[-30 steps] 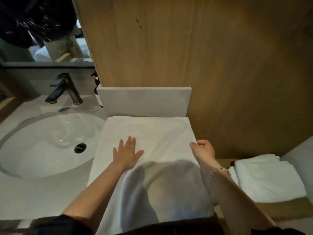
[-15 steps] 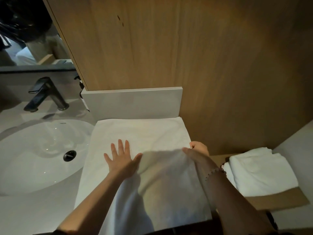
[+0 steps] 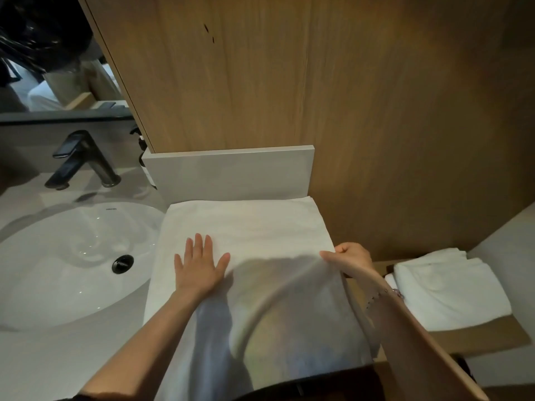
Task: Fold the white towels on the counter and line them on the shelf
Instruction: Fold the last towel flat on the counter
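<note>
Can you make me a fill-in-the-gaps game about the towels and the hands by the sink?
1. The left hand lies ____ on the big white towel spread on the grey counter.
2. The right hand pinches that towel's ____ edge.
3. The round white sink is on the towel's ____ side.
4. The small folded white towel on the brown wooden shelf is touched by ____ hand.

Missing words: flat; right; left; neither.
</note>
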Action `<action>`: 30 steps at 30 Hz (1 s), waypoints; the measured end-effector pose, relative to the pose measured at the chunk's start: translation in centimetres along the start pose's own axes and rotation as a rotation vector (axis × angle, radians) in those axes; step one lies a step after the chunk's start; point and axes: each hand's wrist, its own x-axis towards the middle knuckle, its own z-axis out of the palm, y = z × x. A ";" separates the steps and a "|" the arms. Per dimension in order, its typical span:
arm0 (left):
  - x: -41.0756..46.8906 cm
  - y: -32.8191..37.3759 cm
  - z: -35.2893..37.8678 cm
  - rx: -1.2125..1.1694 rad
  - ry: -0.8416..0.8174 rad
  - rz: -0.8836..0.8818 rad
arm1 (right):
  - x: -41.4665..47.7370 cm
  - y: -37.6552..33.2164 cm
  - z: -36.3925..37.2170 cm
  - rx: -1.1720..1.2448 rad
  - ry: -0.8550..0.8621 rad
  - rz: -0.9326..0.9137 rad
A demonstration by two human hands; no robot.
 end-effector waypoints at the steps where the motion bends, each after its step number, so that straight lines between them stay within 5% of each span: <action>1: -0.3 -0.4 0.1 0.013 0.027 0.002 | -0.3 0.4 0.0 -0.014 -0.026 0.014; 30: -0.3 -0.8 0.7 0.083 -0.020 -0.011 | -9.5 7.7 -1.2 0.102 -0.055 -0.020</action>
